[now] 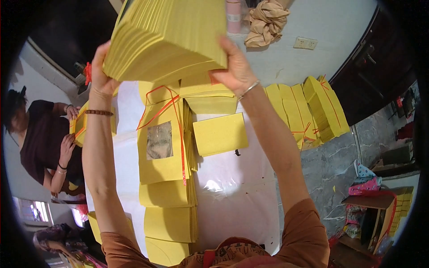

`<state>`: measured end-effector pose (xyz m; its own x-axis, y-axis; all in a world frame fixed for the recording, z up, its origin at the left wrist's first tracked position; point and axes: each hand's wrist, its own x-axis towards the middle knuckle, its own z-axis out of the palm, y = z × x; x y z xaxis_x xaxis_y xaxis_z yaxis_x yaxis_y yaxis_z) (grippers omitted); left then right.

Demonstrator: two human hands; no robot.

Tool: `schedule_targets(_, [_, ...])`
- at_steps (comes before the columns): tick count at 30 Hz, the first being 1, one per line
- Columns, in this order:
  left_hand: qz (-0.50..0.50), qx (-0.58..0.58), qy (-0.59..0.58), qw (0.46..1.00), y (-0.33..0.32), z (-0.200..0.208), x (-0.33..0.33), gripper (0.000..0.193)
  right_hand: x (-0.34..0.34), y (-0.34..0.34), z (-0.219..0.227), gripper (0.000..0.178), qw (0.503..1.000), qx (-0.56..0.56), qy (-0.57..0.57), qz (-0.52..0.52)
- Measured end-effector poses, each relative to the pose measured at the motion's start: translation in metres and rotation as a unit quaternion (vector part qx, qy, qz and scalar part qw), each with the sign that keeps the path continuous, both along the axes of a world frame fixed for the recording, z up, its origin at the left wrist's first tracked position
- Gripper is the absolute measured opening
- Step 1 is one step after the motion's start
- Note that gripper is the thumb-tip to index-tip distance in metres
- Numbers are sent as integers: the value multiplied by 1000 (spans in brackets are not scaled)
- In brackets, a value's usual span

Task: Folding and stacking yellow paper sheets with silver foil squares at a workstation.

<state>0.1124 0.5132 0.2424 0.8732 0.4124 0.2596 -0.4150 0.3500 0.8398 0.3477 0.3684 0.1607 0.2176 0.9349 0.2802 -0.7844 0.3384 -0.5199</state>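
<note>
A thick stack of yellow paper [174,44] is held up over the far end of the table, gripped between my two hands. My left hand [103,71] presses against its left side, and my right hand [233,67] clasps the right side. Beneath it on the table sits another yellow paper stack [212,105]. Nearer to me runs a row of overlapping yellow stacks [169,221]. One sheet there carries a silver foil square [159,140], with a red ribbon [154,117] lying loosely across. To its right lies a smaller yellow pad or sheet [221,134].
Bundles of yellow paper with red string [324,107] stand along the table's right. At left, a co-worker in dark clothes [47,129] handles a yellow stack [81,125]. Crumpled brown paper [267,22] and a pink cylinder [233,15] are at the far wall.
</note>
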Motion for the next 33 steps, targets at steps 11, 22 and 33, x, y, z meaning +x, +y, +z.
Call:
schedule_targets(11, [28,201,134,970,-230,30,16,65,18,-183,6,71,992,31,-57,104])
schedule_targets(22, [6,198,321,926,-409,-107,-104,95,-152,-378,-133,69,981,-156,-108,44])
schedule_targets(33, [87,-117,377,915,-420,-163,-122,78,-128,-368,-185,54,943,-319,14,93])
